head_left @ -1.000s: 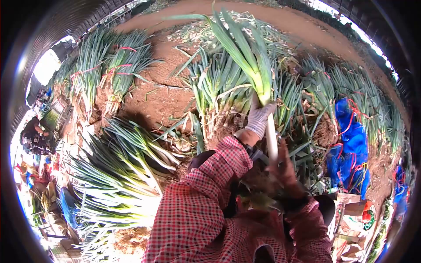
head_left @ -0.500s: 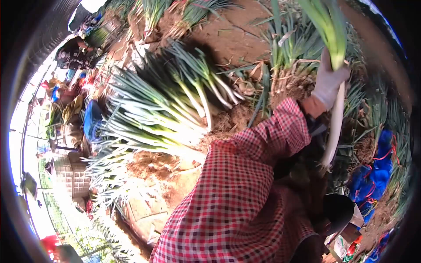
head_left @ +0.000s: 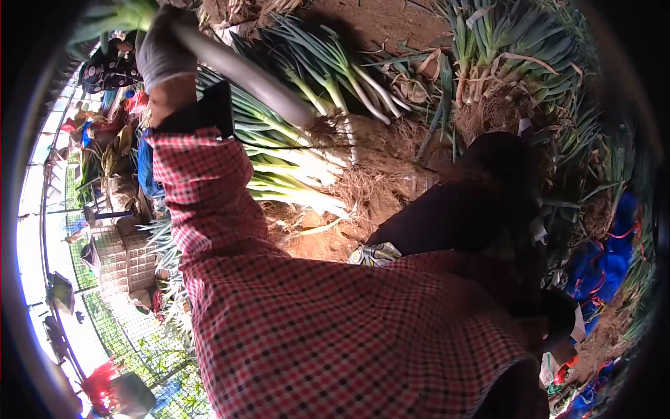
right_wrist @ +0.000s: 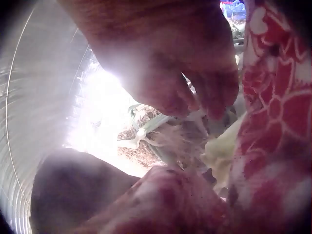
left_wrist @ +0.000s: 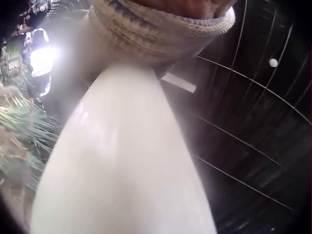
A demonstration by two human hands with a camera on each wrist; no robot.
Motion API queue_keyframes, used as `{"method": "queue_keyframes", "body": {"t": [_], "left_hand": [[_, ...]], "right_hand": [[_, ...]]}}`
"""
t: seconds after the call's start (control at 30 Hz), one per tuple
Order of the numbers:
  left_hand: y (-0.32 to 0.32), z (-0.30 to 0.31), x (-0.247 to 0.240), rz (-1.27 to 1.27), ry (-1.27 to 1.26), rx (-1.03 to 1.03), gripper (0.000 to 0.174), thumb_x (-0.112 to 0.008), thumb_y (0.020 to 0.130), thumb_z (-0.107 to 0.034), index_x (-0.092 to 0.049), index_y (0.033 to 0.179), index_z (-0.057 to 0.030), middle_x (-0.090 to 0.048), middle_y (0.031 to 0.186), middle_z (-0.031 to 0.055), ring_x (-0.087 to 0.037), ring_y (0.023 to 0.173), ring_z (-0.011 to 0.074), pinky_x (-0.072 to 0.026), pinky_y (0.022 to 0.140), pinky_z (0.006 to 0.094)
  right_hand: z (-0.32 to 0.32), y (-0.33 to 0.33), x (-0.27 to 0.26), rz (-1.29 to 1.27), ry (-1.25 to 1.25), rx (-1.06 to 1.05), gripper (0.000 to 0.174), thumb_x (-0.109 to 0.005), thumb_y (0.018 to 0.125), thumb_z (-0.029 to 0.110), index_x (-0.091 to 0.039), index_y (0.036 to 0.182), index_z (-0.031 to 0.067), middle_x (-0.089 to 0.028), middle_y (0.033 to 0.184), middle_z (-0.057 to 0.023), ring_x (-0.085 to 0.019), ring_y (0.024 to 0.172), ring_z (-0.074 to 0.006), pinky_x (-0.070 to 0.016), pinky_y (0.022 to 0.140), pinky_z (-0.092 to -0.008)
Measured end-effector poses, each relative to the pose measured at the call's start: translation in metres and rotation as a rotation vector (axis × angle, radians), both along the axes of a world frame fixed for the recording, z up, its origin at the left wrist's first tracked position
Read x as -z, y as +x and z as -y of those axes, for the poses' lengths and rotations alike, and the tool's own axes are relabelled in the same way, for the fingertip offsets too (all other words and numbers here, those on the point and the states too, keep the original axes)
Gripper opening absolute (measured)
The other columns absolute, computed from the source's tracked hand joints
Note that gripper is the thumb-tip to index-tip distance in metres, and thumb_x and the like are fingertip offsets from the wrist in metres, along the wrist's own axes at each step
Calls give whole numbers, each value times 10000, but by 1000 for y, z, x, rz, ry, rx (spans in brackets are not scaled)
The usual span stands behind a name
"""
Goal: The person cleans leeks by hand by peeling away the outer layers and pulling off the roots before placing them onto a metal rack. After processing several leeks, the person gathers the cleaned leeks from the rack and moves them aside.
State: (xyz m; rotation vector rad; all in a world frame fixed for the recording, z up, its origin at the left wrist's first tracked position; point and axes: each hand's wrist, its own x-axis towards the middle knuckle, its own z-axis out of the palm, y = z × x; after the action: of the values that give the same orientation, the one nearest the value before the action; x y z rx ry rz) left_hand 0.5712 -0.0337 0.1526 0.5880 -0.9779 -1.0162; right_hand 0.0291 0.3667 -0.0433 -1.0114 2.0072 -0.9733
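In the head view, my gloved left hand (head_left: 166, 47) grips a thick leek (head_left: 248, 75) at the upper left, its white shaft slanting down to the right over a pile of leeks (head_left: 293, 164). The left wrist view is largely filled by the pale leek shaft (left_wrist: 122, 156), below the knitted glove (left_wrist: 146, 36). My bare right hand (right_wrist: 170, 58) hangs with relaxed fingers pointing down in the right wrist view, with no held thing visible. Beneath it are patterned red cloth (right_wrist: 275, 107) and some plant debris (right_wrist: 170, 139). The right hand is hard to make out in the head view.
Upright leeks with roots (head_left: 481, 112) stand at the upper right. Blue plastic (head_left: 618, 230) lies at the right edge. A pale crate (head_left: 125, 258) is on the left, and a person in dark patterned clothing (head_left: 105, 73) is at the upper left.
My left hand has carried the leek from the right across to the upper left, over the pile. The head view has turned left, and my right hand has dropped away from the leek.
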Motion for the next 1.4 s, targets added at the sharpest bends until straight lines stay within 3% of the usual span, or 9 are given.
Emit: {"method": "queue_keyframes", "body": {"t": [0.27,0.33,0.57,0.83,0.93,1.03,1.1,1.23,1.4], "left_hand": [[93,-24,241,55,521,-549,469,-670,748,-7,-419,1136,-86,-574,874,90,-580,684,208,-535,602,340],[93,-34,304,32,898,-701,649,-652,785,-25,-352,1355,-103,-573,1154,85,-551,990,198,-491,817,416],[55,-61,417,170,1209,-424,598,-612,816,-54,-360,1358,-86,-529,1227,92,-520,1065,204,-458,882,408],[-57,-10,342,27,846,-124,546,-565,852,-87,-369,1362,-66,-479,1311,99,-483,1149,212,-420,956,399],[-230,-8,213,319,461,202,423,-439,928,-121,-379,1338,-34,-449,1330,112,-492,1160,240,-393,998,374],[-433,-62,124,-251,384,715,340,-419,964,-242,-456,1263,-86,-527,1235,111,-496,1147,251,-315,1071,396],[-514,-80,123,-275,574,763,86,-603,860,-171,-567,896,-102,-578,820,32,-563,844,174,-432,923,345],[-592,-66,222,2,843,711,94,-620,836,-147,-545,811,-97,-487,654,-9,-470,615,118,-437,582,256],[-607,-71,203,14,758,403,312,-573,853,-157,-528,1139,-42,-536,846,13,-484,712,101,-429,641,242]], "right_hand": [[-9,-25,21,-39,134,18,232,-627,801,96,-598,998,-24,-634,800,-46,-595,709,-116,-492,625,-292],[-11,-33,26,-44,162,20,233,-626,803,97,-599,1000,-25,-635,802,-47,-596,712,-115,-492,629,-291],[-13,-58,47,-52,258,35,236,-625,809,99,-603,1008,-26,-639,812,-49,-597,722,-113,-494,644,-291],[13,-87,87,137,215,1,239,-624,817,101,-606,1017,-28,-643,823,-51,-598,734,-109,-495,662,-290],[62,-109,108,283,11,-30,241,-624,819,102,-608,1020,-29,-645,827,-52,-598,739,-108,-496,668,-290],[157,-133,91,58,-123,-108,275,-609,843,108,-587,1075,-39,-636,879,-58,-595,770,-122,-484,688,-271],[216,-153,106,184,-214,-61,308,-599,855,121,-570,1114,-43,-630,922,-60,-594,796,-133,-479,700,-265],[294,-179,123,439,-402,121,358,-628,828,166,-577,1107,-52,-633,917,-66,-588,796,-141,-479,678,-302],[377,-209,175,387,-458,251,380,-579,837,139,-487,1183,14,-571,809,-65,-521,721,-215,-426,674,-331]]}}
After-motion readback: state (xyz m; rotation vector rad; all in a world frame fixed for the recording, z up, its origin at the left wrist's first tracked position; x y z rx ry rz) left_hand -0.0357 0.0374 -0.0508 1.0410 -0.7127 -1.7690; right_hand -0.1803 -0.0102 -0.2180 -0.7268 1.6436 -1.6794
